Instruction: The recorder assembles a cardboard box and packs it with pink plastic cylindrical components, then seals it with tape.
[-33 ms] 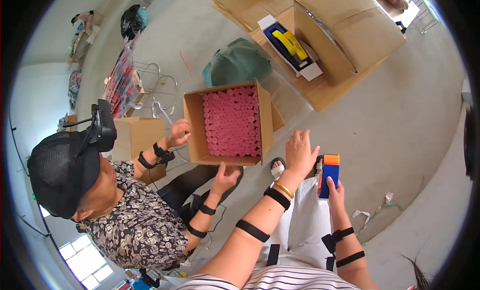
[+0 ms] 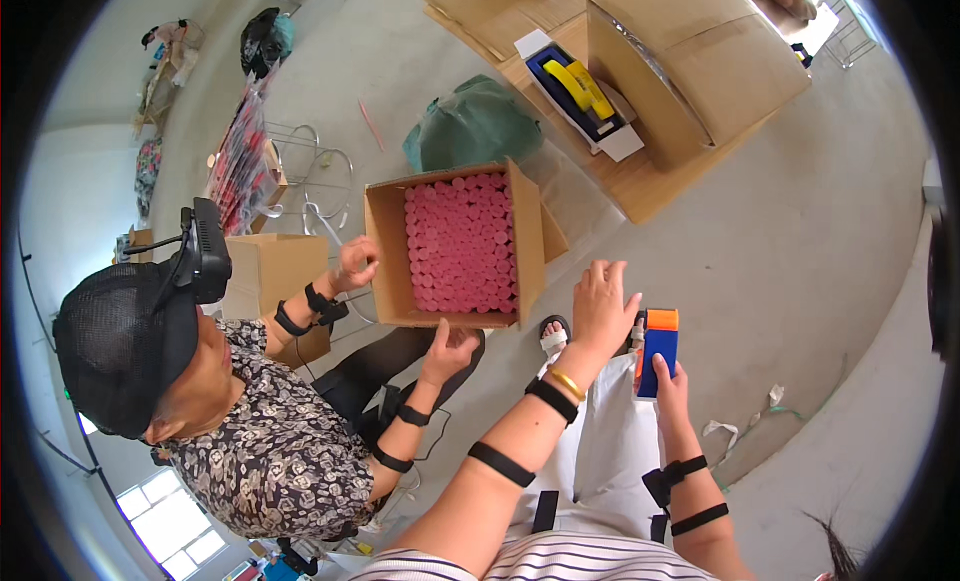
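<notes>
My left hand (image 2: 603, 311) hangs in the air just right of an open cardboard carton (image 2: 528, 246), its fingers stretched out and holding nothing. Many pink round-ended sticks (image 2: 460, 243) stand packed together inside the carton. In my right hand (image 2: 674, 391) is a boxy blue-and-orange tool (image 2: 660, 356), with the thumb laid along its blue side; its exact kind is unclear. Across from me, a co-worker has one hand (image 2: 355, 263) by the carton's left side and the other hand (image 2: 450, 353) at its near edge.
A green plastic bag (image 2: 470, 126) lies beyond the carton. At the far right, a wooden table (image 2: 640, 196) bears a large cardboard box (image 2: 710, 61) and a smaller box with a yellow curved object (image 2: 580, 89). Another carton (image 2: 275, 266) and metal stools (image 2: 325, 171) stand left.
The carton has shifted very slightly left, and the co-worker's hands with it. My right hand keeps its hold on the blue-and-orange tool.
</notes>
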